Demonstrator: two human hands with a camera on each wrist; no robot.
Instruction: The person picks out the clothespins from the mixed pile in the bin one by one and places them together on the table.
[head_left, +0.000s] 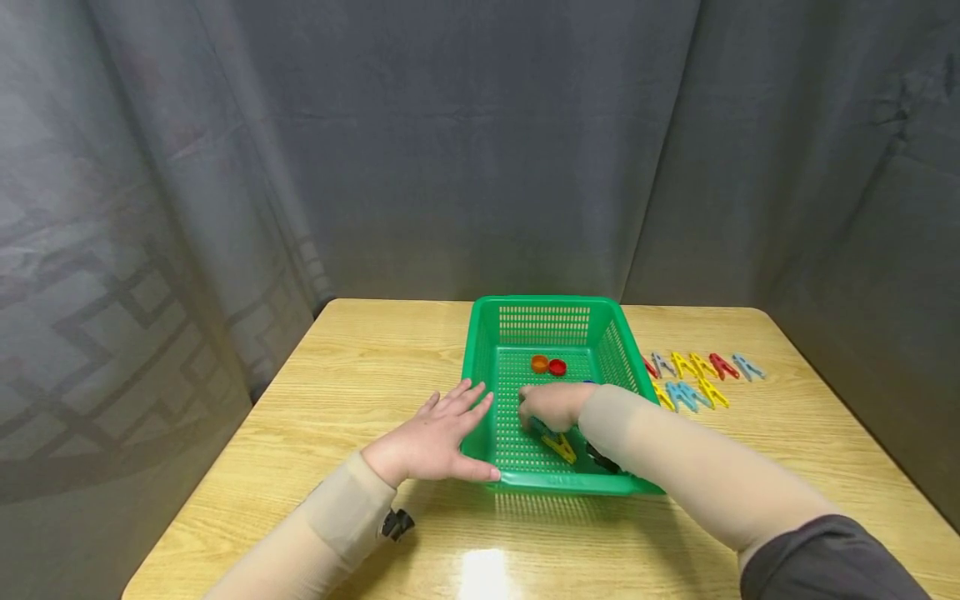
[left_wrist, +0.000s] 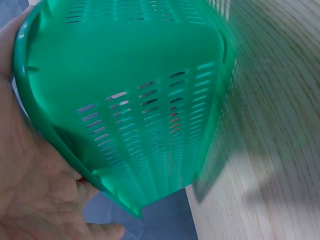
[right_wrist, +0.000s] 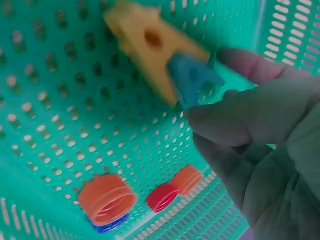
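My left hand (head_left: 442, 437) rests on the near left corner of a green basket (head_left: 577, 482), fingers spread along the rim. Seen from the left wrist, the palm (left_wrist: 35, 185) lies against the basket's edge. My right hand (head_left: 555, 406) reaches down inside the basket. In the right wrist view, its thumb and fingers pinch the handle end of a small blue clothespin (right_wrist: 192, 80). The blue clothespin overlaps a larger-looking yellow clothespin (right_wrist: 150, 45) over the perforated basket floor. From the head, the yellow clothespin shows just below the right hand.
Orange (right_wrist: 107, 200), red (right_wrist: 162, 197) and blue (right_wrist: 110, 230) bottle caps lie in the basket, with another orange cap (right_wrist: 188, 180) beside the red one. Right of the basket, several yellow, red, blue and grey clothespins (head_left: 723, 367) lie in two rows on the wooden table (head_left: 360, 358).
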